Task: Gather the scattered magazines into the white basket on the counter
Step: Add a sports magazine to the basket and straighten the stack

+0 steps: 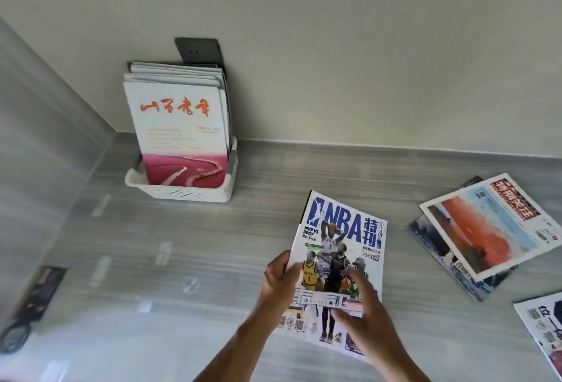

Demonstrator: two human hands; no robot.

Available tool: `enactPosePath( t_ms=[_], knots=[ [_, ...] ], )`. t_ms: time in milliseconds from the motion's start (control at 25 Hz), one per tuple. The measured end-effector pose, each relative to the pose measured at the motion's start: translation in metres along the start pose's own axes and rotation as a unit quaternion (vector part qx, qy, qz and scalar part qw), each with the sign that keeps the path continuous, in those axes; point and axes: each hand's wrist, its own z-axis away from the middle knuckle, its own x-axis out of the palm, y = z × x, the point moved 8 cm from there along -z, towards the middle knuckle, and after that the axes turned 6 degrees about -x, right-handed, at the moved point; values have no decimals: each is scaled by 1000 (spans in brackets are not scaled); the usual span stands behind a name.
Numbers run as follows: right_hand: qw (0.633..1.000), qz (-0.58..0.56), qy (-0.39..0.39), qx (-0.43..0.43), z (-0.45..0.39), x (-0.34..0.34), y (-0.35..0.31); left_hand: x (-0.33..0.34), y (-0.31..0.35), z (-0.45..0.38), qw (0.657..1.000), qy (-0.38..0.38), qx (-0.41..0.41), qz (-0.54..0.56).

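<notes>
A white basket (182,192) stands against the wall at the back left of the counter. Several magazines stand upright in it, the front one white and pink with red characters (179,132). An NBA magazine (340,229) is in front of me, lifted a little off the counter. My left hand (278,284) grips its left edge, thumb on the cover. My right hand (365,314) lies on the lower cover, its fingers blurred. To the right lie a magazine with an orange sunset cover (489,226) on top of a blue one (438,247).
Another magazine (544,330) pokes in at the right edge. The grey wood-grain counter (182,260) meets a glossy side panel on the left, which shows a dark reflection (33,305). A dark wall socket (197,50) sits behind the basket.
</notes>
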Motion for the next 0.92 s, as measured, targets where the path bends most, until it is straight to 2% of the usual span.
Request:
enactPosePath(
  t_ms=[80,200,280,360,440,520,600,680,760,840,920],
  knots=[
    [992,-73,81,58,-31,-13,-8,-48,9,-2,999,-8,38,35],
    [961,-246,74,100,-78,6,-42,-118,35,-2,990,-36,111,79],
    [955,-274,66,89,-105,26,-77,-166,53,-1,985,-30,131,106],
    [967,-245,57,43,-129,48,-122,-212,68,-5,982,-12,134,132],
    [978,-185,80,-60,-151,58,-182,-257,94,-14,976,52,156,144],
    [964,-173,114,-166,-166,57,-251,-299,133,-26,958,128,197,165],
    [944,-199,147,-219,-183,55,-307,-339,174,-42,938,189,227,183],
    [931,-190,180,-253,-201,58,-338,-371,195,-66,938,243,217,121],
    [936,-145,203,-248,-222,71,-339,-387,187,-92,944,282,168,18],
    [958,-119,174,-194,-242,96,-317,-392,160,-114,947,293,108,-76],
    [970,-145,131,-144,-253,120,-294,-395,141,-128,945,296,72,-119]
  ],
)
